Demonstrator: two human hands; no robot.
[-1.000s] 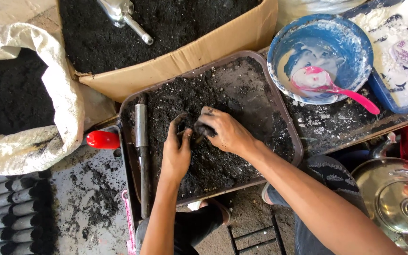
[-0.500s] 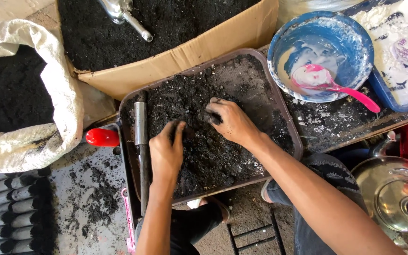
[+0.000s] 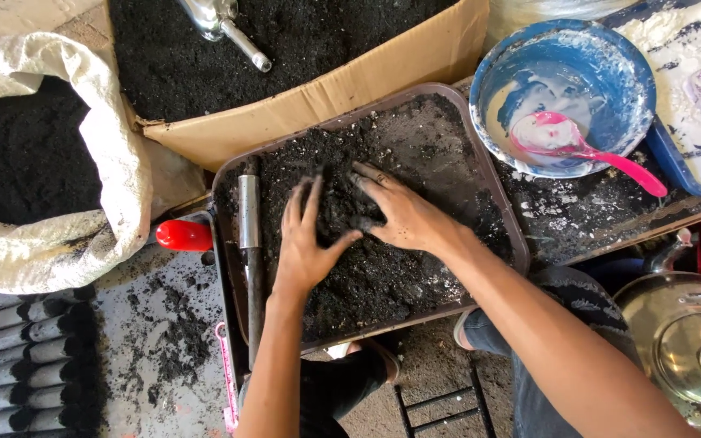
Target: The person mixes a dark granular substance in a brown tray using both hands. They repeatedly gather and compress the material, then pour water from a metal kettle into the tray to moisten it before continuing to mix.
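Hands now flatter, seemingly mid-tray, far edge clear.

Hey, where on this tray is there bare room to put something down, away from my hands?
The tray's far right corner, beside the blue bowl, shows thin, scraped bottom. The middle is crowded: left hand and right hand press flat on the black mix, and a metal tube lines the left edge.

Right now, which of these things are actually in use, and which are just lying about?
In use:
left hand and right hand, both flat on the black mix
brown tray holding it

Lying about:
metal tube at the tray's edge
blue bowl with pink spoon
cardboard box
white sack
kettle
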